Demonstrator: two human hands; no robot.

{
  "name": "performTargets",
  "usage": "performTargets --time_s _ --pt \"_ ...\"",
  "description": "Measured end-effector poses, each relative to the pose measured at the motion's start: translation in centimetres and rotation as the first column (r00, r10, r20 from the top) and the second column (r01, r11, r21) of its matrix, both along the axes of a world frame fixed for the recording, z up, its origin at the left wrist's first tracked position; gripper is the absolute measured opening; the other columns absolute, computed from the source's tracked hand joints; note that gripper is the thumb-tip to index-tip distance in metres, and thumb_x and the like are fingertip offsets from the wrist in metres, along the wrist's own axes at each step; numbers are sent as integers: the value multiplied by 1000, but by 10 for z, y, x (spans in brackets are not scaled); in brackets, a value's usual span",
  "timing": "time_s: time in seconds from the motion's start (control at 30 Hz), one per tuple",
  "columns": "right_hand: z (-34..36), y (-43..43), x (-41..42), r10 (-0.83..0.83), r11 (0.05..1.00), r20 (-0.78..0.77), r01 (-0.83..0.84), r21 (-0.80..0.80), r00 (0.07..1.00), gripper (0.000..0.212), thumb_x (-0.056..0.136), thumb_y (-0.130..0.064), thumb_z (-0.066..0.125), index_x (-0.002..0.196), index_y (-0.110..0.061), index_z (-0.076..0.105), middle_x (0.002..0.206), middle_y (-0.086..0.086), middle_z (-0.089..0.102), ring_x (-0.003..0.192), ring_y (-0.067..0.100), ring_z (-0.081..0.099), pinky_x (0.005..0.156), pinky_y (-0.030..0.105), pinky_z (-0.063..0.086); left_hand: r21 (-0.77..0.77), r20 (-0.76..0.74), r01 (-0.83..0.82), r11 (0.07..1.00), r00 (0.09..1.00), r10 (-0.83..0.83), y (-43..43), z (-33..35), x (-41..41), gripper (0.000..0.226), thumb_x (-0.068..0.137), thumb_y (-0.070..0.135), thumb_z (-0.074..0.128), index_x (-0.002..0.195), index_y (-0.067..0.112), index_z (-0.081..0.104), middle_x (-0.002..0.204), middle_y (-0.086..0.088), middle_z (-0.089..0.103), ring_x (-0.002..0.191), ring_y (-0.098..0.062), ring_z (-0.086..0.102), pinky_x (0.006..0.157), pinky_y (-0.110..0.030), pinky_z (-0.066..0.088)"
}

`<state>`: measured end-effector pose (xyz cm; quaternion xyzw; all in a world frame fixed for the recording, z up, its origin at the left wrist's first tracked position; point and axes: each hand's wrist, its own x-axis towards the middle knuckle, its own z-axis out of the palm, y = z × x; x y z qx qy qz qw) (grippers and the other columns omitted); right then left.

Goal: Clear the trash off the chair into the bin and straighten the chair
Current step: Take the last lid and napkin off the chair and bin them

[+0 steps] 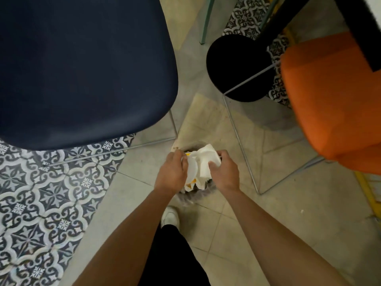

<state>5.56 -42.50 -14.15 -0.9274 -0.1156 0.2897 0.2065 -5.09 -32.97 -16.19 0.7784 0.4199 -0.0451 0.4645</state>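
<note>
Nearby, navy chair (pixel 82 69), orange chair (pixel 334 104), held trash (pixel 206 156)

floor: patterned tiles (pixel 51 193) left, beige tiles (pixel 257 223) | orange seat (pixel 329 100) right | black round base (pixel 237 67)

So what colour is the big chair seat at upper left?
The chair seat is dark navy blue; head view.

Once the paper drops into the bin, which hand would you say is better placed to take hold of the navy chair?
Left, probably. The left hand holds the paper on the side nearest the navy chair; the right hand is further off.
</note>
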Motion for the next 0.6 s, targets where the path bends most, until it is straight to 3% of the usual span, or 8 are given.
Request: performTargets --time_s 0.1,0.23,0.47,0.6 --pt "-39 -12 -9 -6 997 -6 6 -74 1000 33 85 -16 52 118 -16 51 113 5 63 101 28 60 80 36 49 -14 -45 58 998 997 -59 -12 -38 -2 29 101 25 30 115 5 46 125 -14 47 112 -33 49 87 -38 40" --pt "-87 -25 -17 22 995 59 -16 -96 998 32 87 -11 50 119 -15 49 120 5 57 108 26 56 85 41 49 -66 -83 154 986 984 -160 -26 -89 -3 31 101 25 31 120 5 43 128 -17 45 107 -34 51 80 -36 41" --pt "-150 -30 -26 151 979 260 -107 -176 954 40 83 -5 55 121 -11 45 124 10 50 110 30 51 90 43 45 -99 -116 401 911 904 -410 -27 -150 -4 38 96 18 45 131 4 37 134 -18 40 116 -33 45 93 -37 36" --pt "-166 -29 -31 188 963 269 -124 -240 944 47 80 -6 58 125 -3 43 127 19 48 114 37 48 97 41 38 -75 -106 441 895 888 -446 -31 -163 1 36 94 13 48 128 6 39 131 -15 43 115 -32 44 94 -38 36"
